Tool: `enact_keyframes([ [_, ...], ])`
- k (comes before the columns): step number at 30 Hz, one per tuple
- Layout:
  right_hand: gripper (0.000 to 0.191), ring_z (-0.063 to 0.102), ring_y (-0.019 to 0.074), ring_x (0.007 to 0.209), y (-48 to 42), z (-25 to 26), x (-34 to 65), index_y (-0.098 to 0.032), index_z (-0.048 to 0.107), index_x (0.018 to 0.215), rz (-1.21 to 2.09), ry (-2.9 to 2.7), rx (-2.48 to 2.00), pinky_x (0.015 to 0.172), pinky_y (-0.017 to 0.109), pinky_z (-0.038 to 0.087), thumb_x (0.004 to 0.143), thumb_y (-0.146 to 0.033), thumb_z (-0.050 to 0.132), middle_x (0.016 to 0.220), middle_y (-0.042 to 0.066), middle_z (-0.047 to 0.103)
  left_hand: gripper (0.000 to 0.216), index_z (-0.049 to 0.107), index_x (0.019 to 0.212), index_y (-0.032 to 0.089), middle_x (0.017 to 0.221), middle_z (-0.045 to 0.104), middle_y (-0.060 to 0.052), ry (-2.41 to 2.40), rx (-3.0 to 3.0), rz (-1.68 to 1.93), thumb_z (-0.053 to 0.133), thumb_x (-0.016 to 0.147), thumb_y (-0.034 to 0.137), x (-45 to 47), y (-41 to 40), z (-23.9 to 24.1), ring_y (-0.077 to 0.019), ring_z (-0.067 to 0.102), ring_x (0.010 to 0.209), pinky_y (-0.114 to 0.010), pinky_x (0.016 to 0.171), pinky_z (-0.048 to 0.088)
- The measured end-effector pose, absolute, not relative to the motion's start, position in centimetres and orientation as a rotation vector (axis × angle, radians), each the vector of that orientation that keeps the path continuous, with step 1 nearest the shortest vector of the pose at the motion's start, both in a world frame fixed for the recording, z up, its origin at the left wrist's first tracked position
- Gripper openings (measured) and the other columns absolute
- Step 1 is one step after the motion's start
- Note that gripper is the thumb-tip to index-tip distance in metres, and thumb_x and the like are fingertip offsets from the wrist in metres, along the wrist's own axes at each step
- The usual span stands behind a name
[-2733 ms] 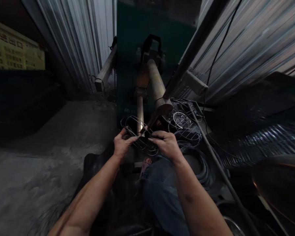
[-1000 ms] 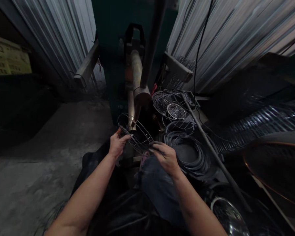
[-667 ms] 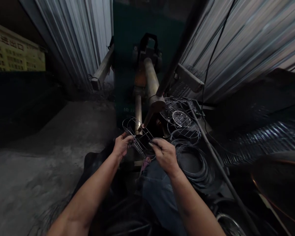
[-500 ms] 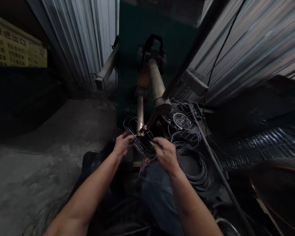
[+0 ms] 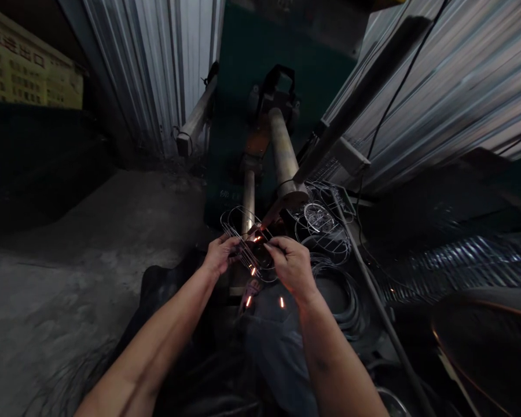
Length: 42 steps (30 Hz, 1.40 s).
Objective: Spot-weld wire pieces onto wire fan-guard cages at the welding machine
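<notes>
My left hand (image 5: pixel 220 253) grips the left side of a thin wire rack (image 5: pixel 244 252) with a rounded, looped end. Pinched closed at the rack's right side is my right hand (image 5: pixel 292 265); its fingertips partly hide the wire there. The rack sits between the electrode tips of a spot welder, under its thick upper arm (image 5: pixel 283 145) and beside the thinner lower arm (image 5: pixel 249 197). Orange sparks (image 5: pixel 257 238) glow at the contact spot, and several fall toward my lap.
On the right lie finished-looking wire racks (image 5: pixel 323 223) and a coil of wire (image 5: pixel 351 313). A long bar (image 5: pixel 380 313) runs beside them. Yellow crates (image 5: pixel 35 81) stand at left. The welder's green body (image 5: pixel 316 75) rises ahead, between corrugated metal walls (image 5: pixel 156 75).
Sparks have appeared at the electrode tips and are dropping below the rack. Both hands keep their hold in nearly the same place. The view has shifted slightly.
</notes>
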State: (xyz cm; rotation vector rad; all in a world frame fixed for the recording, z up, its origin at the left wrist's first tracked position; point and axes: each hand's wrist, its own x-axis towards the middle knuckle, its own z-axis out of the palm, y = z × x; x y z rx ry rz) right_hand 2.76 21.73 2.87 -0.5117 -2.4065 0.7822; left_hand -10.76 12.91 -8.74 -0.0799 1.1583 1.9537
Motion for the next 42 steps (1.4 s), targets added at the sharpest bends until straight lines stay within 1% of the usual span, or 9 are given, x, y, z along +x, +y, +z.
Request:
enact_keyframes([
  [6,0.015,0.062,0.0178,0.071,21.7,2.5,3.2,-0.02,0.066,0.075,0.821,-2.389,-0.49,0.068,0.029,0.047,0.081,-0.023,0.053,0.075,0.005,0.068,0.044,0.058,0.095,0.018,0.085,0.066,-0.005,1.047,-0.068,1.958,0.078,0.057,0.03,-9.3,12.8,-8.2,-0.0167,0.063,0.067,-0.032,0.06,0.052],
  [12,0.014,0.061,0.0173,0.068,21.7,2.0,3.5,-0.02,0.065,0.071,0.881,-2.327,-0.504,0.065,0.028,0.047,0.08,-0.023,0.055,0.072,0.004,0.067,0.054,0.057,0.102,0.02,0.079,0.065,-0.004,1.057,-0.049,1.959,0.081,0.055,0.027,-9.2,12.4,-8.6,-0.0192,0.064,0.067,-0.034,0.058,0.052],
  [15,0.014,0.061,0.017,0.066,21.5,1.9,3.6,-0.02,0.065,0.07,0.905,-2.291,-0.523,0.064,0.028,0.046,0.08,-0.025,0.056,0.07,0.004,0.066,0.054,0.058,0.103,0.019,0.081,0.065,-0.004,1.073,-0.007,1.938,0.082,0.055,0.029,-9.5,12.2,-8.6,-0.0177,0.063,0.064,-0.033,0.056,0.052],
  [20,0.015,0.06,0.0164,0.065,21.0,1.8,3.5,-0.018,0.066,0.072,0.935,-2.273,-0.582,0.064,0.027,0.046,0.081,-0.027,0.056,0.069,0.003,0.065,0.05,0.059,0.096,0.017,0.073,0.062,-0.001,1.15,-0.055,1.892,0.082,0.054,0.032,-9.0,11.5,-8.3,-0.0135,0.059,0.055,-0.029,0.052,0.05],
  [25,0.015,0.062,0.0172,0.072,20.3,2.5,4.6,-0.019,0.068,0.077,1.023,-2.267,-0.598,0.068,0.028,0.049,0.082,-0.028,0.058,0.077,0.004,0.068,0.052,0.058,0.107,0.021,0.081,0.064,-0.002,1.154,0.043,1.814,0.08,0.059,0.027,-7.6,10.7,-8.1,-0.0144,0.061,0.061,-0.03,0.054,0.051],
  [28,0.013,0.064,0.0212,0.094,20.0,2.7,6.6,-0.019,0.069,0.087,1.031,-2.136,-0.609,0.082,0.032,0.05,0.079,-0.028,0.063,0.102,0.008,0.069,0.044,0.057,0.098,0.018,0.074,0.061,-0.002,1.156,-0.03,1.808,0.078,0.059,0.023,-7.4,10.6,-7.8,-0.0169,0.061,0.057,-0.031,0.051,0.051],
  [30,0.012,0.063,0.0228,0.101,20.0,2.4,7.7,-0.02,0.07,0.087,1.066,-2.104,-0.608,0.088,0.034,0.049,0.077,-0.027,0.066,0.108,0.009,0.068,0.034,0.058,0.091,0.015,0.072,0.061,-0.004,1.114,-0.105,1.796,0.074,0.063,0.025,-7.6,10.7,-7.4,-0.02,0.063,0.058,-0.034,0.051,0.053],
  [37,0.011,0.066,0.0219,0.093,21.4,1.2,7.3,-0.021,0.075,0.081,1.28,-2.278,-0.54,0.086,0.032,0.051,0.074,-0.025,0.068,0.097,0.007,0.072,0.015,0.057,0.089,0.014,0.066,0.06,-0.006,1.116,-0.273,1.771,0.059,0.077,0.022,-8.1,10.9,-6.1,-0.0208,0.062,0.054,-0.035,0.05,0.053],
  [42,0.008,0.067,0.0198,0.083,22.1,1.6,5.9,-0.02,0.074,0.074,1.428,-2.299,-0.467,0.076,0.028,0.052,0.069,-0.022,0.07,0.085,0.005,0.072,0.015,0.055,0.092,0.015,0.066,0.057,-0.005,1.156,-0.324,1.734,0.055,0.082,0.026,-8.1,11.0,-5.8,-0.0209,0.062,0.056,-0.035,0.052,0.054],
])
